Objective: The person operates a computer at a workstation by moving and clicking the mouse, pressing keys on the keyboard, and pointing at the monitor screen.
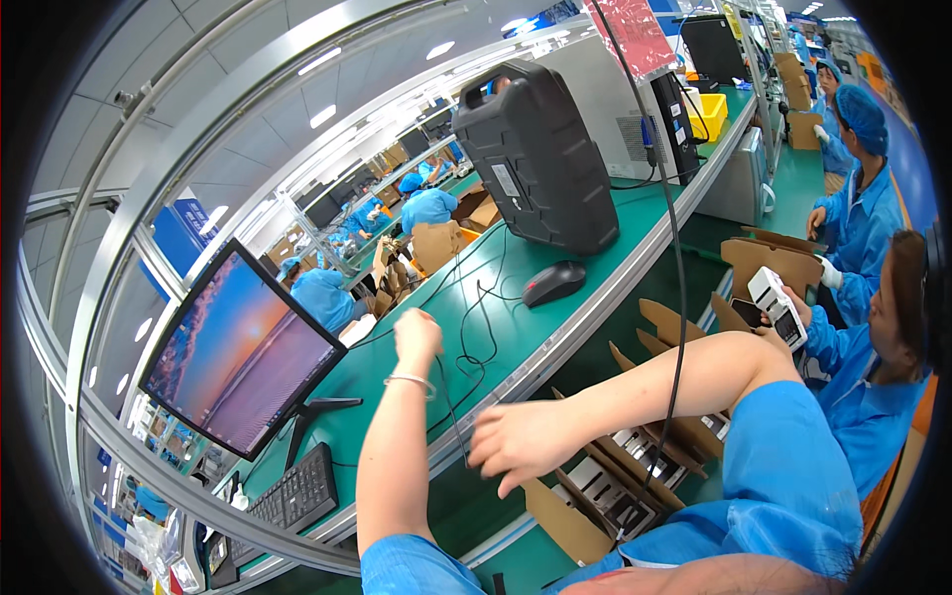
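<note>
My left hand [417, 335] is raised over the green bench, its fingers curled closed around a thin black cable [449, 409]. The cable hangs down from it toward my other hand. My right hand [526, 442] reaches across from the right at the bench's front edge, fingers loosely bent and apart, slightly smeared by motion. Its fingertips are close beside the cable; whether they touch it I cannot tell. Beyond my hands, a black mouse [554, 284] lies with its cord looping over the bench. A black hard plastic case [535, 159] stands upright behind the mouse.
At left are a lit monitor [241, 349] and black keyboard [288, 496]. A metal frame [94, 416] borders the bench. Below its edge, a cardboard box with dividers [570, 524] holds white devices. Another cable [678, 297] hangs down. A co-worker [873, 347] at right holds a white device [776, 305].
</note>
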